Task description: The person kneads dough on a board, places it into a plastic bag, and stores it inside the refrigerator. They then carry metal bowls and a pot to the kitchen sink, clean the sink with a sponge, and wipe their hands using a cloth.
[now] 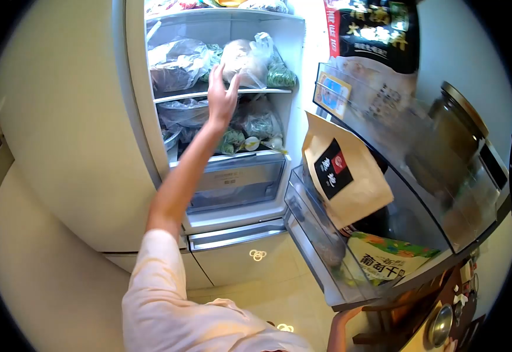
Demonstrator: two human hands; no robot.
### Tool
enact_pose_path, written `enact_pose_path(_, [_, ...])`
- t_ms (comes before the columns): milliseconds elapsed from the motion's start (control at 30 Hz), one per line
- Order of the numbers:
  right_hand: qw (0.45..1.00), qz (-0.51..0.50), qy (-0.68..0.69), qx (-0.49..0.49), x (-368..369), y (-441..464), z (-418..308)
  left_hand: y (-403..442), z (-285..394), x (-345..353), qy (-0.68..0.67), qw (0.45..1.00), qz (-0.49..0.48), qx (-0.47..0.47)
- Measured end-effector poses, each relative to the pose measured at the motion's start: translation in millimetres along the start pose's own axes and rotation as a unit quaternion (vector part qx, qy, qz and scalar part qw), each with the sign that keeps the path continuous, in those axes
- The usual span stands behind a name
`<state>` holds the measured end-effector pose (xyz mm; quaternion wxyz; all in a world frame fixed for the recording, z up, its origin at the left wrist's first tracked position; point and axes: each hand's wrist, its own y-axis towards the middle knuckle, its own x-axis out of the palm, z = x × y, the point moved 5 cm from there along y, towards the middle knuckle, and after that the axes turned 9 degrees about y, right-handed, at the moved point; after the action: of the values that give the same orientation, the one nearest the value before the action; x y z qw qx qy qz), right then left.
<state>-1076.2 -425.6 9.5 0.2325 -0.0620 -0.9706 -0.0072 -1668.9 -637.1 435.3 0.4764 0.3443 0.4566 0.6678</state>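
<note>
Fingers [215,79] wide apart on empty left hand [223,98], just before pale, rounded, clear-plastic bundle [244,58], bagged perhaps for freshness on white-edged refrigerator shelf [186,97]; right hand [344,318] below pale refrigerator door [449,47], perhaps steadying it, grip impossible to tell.

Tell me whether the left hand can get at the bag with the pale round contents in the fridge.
Yes, most likely: the left hand is open in front of the bag, the fridge door stands open, and nothing visible blocks the way. Whether they touch is unclear.
</note>
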Motion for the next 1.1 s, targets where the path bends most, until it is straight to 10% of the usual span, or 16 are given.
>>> enact_pose_path(100, [0.984,-0.116,-0.1,-0.095,2.3,-52.7,-19.3,-80.2,86.5,-85.7,-0.209,0.977,-0.025,-0.025])
enact_pose_path(300, [0.921,-0.319,-0.22,-0.046,33.2,-146.1,-29.6,-251.4,223.3,-228.7,-0.239,0.926,-0.121,0.265])
enact_pose_path(367, [0.882,-0.377,-0.283,-0.027,47.1,-164.9,-16.6,-242.8,249.4,-243.4,-0.323,0.925,-0.005,0.202])
enact_pose_path(600, [0.9,-0.342,-0.252,0.101,53.8,-239.7,12.0,-236.6,129.1,-270.5,0.006,0.986,-0.166,0.02])
enact_pose_path(767, [0.925,-0.255,-0.232,0.157,9.2,-251.5,38.9,-174.8,16.8,-255.6,0.069,0.992,-0.088,-0.053])
enact_pose_path(967, [0.939,-0.155,-0.242,0.188,-10.0,-244.5,81.0,-121.1,-97.0,-203.6,0.243,0.957,-0.036,0.153])
enact_pose_path(1100, [0.934,-0.169,-0.278,0.15,-138.7,-176.9,47.8,-141.2,-19.5,-231.0,0.392,0.902,0.007,0.181])
